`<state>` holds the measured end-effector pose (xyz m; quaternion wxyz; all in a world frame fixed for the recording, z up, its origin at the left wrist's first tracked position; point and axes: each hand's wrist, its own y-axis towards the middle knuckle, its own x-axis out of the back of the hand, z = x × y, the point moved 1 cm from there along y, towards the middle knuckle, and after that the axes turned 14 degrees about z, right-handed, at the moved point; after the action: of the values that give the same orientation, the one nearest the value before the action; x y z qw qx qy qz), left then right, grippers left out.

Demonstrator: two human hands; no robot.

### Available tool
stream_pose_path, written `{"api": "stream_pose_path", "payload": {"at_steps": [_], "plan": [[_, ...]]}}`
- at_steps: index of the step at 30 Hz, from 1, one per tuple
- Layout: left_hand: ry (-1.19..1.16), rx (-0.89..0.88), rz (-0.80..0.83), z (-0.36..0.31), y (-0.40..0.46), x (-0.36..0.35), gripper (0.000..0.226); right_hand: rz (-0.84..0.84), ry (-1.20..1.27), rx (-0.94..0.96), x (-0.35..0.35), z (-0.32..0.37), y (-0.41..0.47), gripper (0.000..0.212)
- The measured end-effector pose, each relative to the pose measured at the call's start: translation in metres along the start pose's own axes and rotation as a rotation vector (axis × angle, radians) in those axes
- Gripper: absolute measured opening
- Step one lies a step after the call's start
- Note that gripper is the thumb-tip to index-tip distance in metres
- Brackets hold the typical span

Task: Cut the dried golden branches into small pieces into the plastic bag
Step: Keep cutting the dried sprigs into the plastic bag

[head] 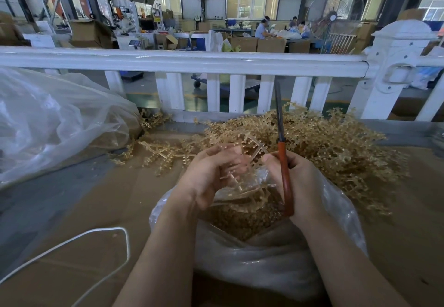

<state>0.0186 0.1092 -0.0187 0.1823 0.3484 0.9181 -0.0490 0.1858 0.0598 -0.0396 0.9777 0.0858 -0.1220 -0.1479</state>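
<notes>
1. A thin golden branch with little knobs on its side twigs (236, 174) is held in the left hand (211, 177); the fingers are curled round it, so it is kept from slipping while it is cut

2. The branch is held right over the open mouth of the clear plastic bag (264, 258), so that cut bits can fall straight in

3. A pair of scissors with a red-orange handle and dark blades (282, 153) is gripped in the right hand (298, 186), with the fingers wrapped round the handle

4. The blades are pointed up and away from the body, and they look closed; no twig can be seen between them, so it is judged that a cut is not being made right now

5. The two hands are kept close together above the bag, so the branch can be reached by the blades with a small move

6. Many small golden pieces (242, 220) are already lying inside the bag, so part of the job looks done

7. A big heap of uncut golden branches (331, 143) is piled just behind the bag, near the right hand, where more can be grabbed easily; a lot of work looks left

8. Everything is set on flat brown cardboard (120, 198), and a white cord (103, 232) is looped on it to the left

9. A large crumpled clear bag (52, 119) is lying at the far left, and a white fence rail (182, 62) is seen behind the pile
</notes>
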Motion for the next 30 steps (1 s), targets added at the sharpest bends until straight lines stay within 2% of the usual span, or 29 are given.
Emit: {"api": "stream_pose_path", "payload": {"at_steps": [3,6,10,12,16,22,27,30], "plan": [[-0.027,0.073,0.074,0.0012,-0.0008,-0.002,0.042,-0.001,0.06,0.006,0.0004,-0.0031,0.001,0.011],[-0.013,0.135,0.082,0.0037,-0.0003,-0.0019,0.038,0.012,0.165,-0.008,0.0014,-0.0032,0.0004,0.01],[0.072,0.163,0.075,0.0059,-0.0014,-0.0049,0.037,0.036,0.123,0.012,0.0005,-0.0023,-0.0008,0.013],[0.097,0.13,0.058,0.0055,-0.0012,-0.0074,0.03,0.046,0.116,0.014,-0.0002,-0.0023,-0.0008,0.014],[-0.012,0.032,-0.018,0.0039,0.0009,-0.0055,0.013,0.087,0.222,0.038,0.0002,0.0015,-0.0034,0.019],[-0.052,-0.063,-0.153,0.0046,0.0056,-0.0054,0.012,0.077,0.156,0.083,-0.0012,0.0056,-0.0057,0.038],[-0.014,-0.094,-0.208,0.007,0.0082,-0.0079,0.007,0.095,0.045,0.051,-0.0018,0.0022,-0.0018,0.025],[-0.017,-0.104,-0.24,0.0072,0.0084,-0.0089,0.009,0.154,0.055,0.025,-0.0014,0.0046,-0.0033,0.037]]}}
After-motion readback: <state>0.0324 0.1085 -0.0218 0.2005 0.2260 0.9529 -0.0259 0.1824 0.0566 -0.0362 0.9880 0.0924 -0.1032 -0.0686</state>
